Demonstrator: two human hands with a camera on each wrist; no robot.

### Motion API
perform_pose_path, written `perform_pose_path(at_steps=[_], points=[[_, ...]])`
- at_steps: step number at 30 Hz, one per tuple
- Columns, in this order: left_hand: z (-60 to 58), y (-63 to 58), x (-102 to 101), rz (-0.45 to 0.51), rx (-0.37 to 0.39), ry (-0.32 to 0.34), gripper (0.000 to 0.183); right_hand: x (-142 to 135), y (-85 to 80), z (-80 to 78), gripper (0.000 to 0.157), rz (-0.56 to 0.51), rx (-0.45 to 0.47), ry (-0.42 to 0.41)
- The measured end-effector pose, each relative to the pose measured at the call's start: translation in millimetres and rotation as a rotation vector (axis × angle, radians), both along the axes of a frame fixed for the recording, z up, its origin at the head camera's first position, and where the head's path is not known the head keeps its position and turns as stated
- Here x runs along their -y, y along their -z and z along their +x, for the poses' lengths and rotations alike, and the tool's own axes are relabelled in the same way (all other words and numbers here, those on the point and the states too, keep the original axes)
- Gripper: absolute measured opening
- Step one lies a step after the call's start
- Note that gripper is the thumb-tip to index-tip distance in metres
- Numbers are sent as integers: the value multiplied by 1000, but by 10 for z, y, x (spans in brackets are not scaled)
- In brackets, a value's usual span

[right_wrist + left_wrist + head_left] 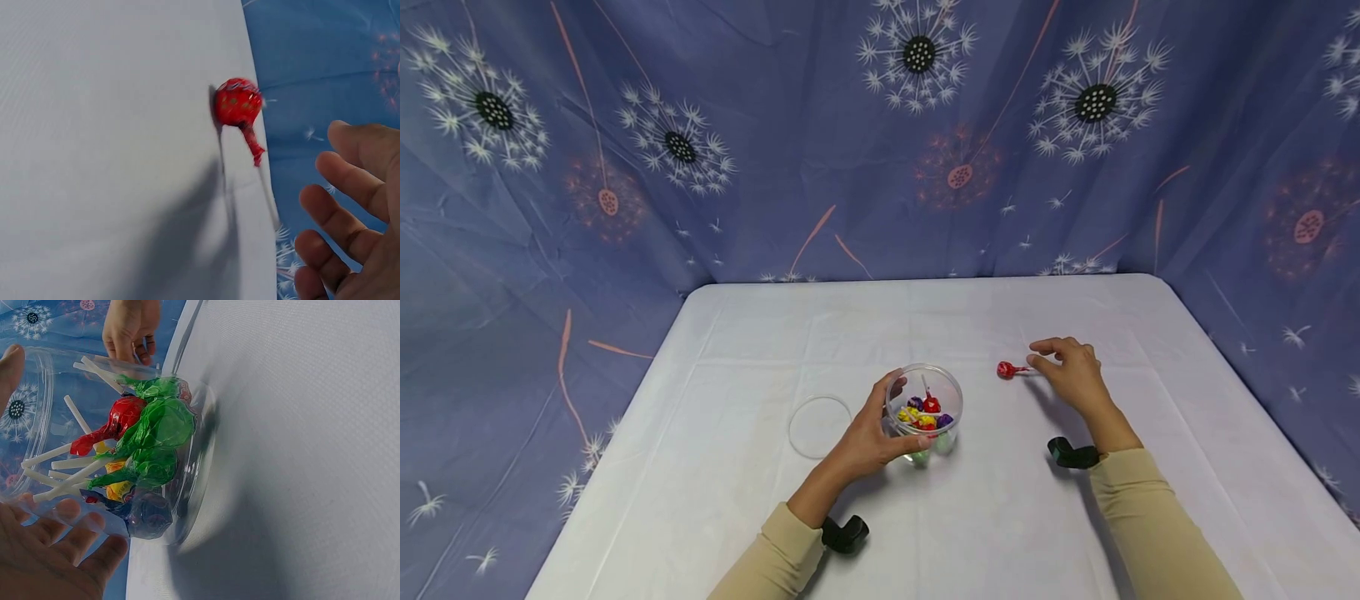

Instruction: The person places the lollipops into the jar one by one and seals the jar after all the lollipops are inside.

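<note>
A clear plastic jar (957, 387) holds several wrapped lollipops, red, yellow, purple and green, their white sticks poking upward. My left hand (865, 437) grips this jar around its side, thumb toward me and fingers on the far side. In the left wrist view the green-wrapped lollipops (165, 422) show through the wall beside a red lollipop (125, 415). To the right, a single red lollipop (1006, 370) lies on the table, its stick pointing at my right hand (1072, 379). That hand hovers by the stick end, fingers apart and loosely bent in the right wrist view.
Left of the jar lies a thin round rim (820, 397), perhaps a clear lid. A white cloth covers the table (760, 333). A blue dandelion-print curtain (820, 167) rises behind it and at the sides. Black devices (846, 535) sit at both wrists.
</note>
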State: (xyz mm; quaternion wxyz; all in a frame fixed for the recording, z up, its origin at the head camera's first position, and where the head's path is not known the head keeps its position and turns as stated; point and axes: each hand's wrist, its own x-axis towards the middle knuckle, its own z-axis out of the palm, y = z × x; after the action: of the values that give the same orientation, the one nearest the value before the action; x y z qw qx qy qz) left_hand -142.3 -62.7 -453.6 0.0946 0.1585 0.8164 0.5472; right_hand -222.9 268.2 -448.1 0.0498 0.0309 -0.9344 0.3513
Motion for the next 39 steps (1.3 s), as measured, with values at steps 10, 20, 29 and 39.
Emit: perform_pose_path(at_steps=[10,20,29,39], points=[[8,4,-2,-16,16,-3,95,-71,138,-28,30,65,87,10],[10,-13,-7,-17,15,-4,95,-95,199,-30,24,83,87,21],[1,-9,-4,-14,7,0,95,-115,243,-4,19,77,107,35],[5,-13,-4,-11,26,-2,95,-44,148,35,21,43,0,23]])
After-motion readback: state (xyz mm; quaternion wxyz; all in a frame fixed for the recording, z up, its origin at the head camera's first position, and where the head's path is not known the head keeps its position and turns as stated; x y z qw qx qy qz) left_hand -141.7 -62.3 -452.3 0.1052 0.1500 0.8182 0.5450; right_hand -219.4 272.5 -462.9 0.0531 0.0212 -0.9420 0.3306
